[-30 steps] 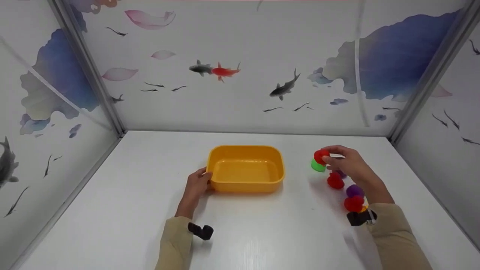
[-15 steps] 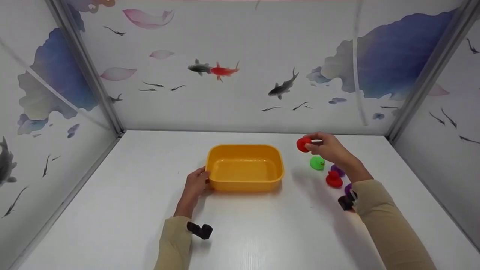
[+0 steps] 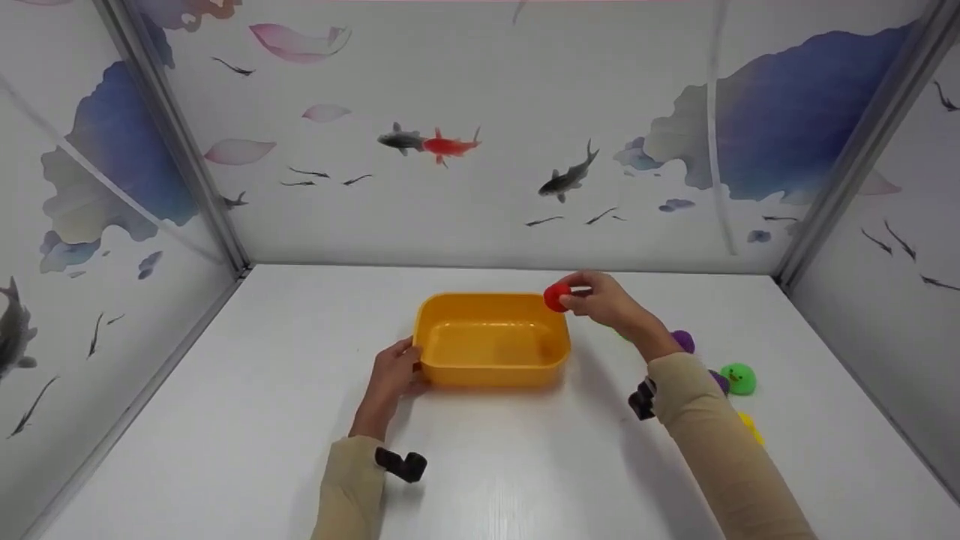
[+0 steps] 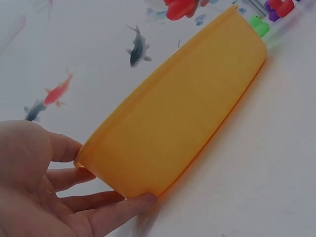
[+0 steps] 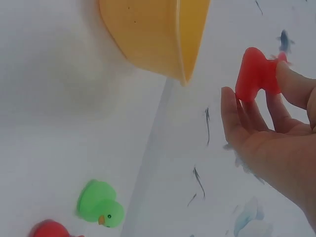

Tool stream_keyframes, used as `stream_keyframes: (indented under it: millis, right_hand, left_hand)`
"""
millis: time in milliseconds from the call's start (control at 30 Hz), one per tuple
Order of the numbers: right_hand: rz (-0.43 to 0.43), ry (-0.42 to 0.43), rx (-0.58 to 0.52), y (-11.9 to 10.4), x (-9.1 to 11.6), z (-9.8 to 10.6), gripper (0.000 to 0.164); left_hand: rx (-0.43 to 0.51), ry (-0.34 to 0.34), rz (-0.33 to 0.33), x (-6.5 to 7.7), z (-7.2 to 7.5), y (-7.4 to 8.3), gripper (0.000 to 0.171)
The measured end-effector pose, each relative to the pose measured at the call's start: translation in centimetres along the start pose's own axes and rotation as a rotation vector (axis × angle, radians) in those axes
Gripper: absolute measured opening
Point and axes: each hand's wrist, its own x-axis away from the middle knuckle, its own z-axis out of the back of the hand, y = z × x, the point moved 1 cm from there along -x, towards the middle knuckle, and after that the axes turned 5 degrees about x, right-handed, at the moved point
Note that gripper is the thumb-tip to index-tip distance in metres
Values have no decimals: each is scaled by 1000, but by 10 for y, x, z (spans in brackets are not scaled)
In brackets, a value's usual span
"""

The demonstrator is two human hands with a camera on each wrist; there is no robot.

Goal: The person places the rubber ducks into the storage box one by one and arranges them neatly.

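Note:
My right hand (image 3: 604,300) pinches a red rubber duck (image 3: 556,297) between thumb and fingers, above the back right corner of a yellow plastic tub (image 3: 491,376). In the right wrist view the duck (image 5: 252,76) is clear of the tub's rim (image 5: 183,74). My left hand (image 3: 392,371) grips the tub at its left end. From the left wrist, the hand (image 4: 54,192) has one digit at the rim and the others along the end wall and lower edge. The tub's inside shows no objects in the head view.
Several more ducks lie to the right, partly hidden by my right arm: purple (image 3: 683,340), green (image 3: 740,379) and yellow (image 3: 750,427). Another green duck (image 5: 101,203) and a red one (image 5: 49,229) show in the right wrist view. Printed panels (image 3: 480,225) wall the white table.
My right hand has lifted the red duck away from the green one and carried it left to the tub's back right corner. The left hand stays at the tub's left end.

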Motion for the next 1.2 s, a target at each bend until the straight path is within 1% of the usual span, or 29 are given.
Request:
stream_keyframes:
  millis: [100,233,333,433,533,700,800,967,1067,1200]
  right_hand:
    - [2,-17,3,-5,-5,-9,42]
    - [6,-37,-16,-11,-13,-20,40]
    - [2,-41,-29,-15,-19,-27,39]
    - [-1,-37,-25,-21,-23,-34,38]
    - [23,-33,-5,-27,-26,-42,37]
    - [71,-17,-6,-37,-30,-54,37]
    - [50,-20,-31,-43,-33,-63,36]
    - [-34,-40,-99,-51,-38,-79,33]
    - [-46,-27,-106,-54,-42,-89,32]
    - [-31,7,-107,-56,-48,-102,32]
  left_hand:
    - [-10,4,9,0,-1,0,48]
    - [-5,-3,-10,-1,-2,0,47]
    - [-1,-6,-24,-1,-2,1,47]
    - [-4,-2,-21,-1,-3,1,47]
    - [-7,-2,-27,0,-2,0,48]
    - [-9,-5,-34,3,-1,0,48]
    - [0,-5,-27,3,-1,0,48]
    - [13,-9,-15,2,-1,1,47]
    - [15,-9,-8,2,-1,2,47]
    - [24,-9,19,1,-2,1,47]
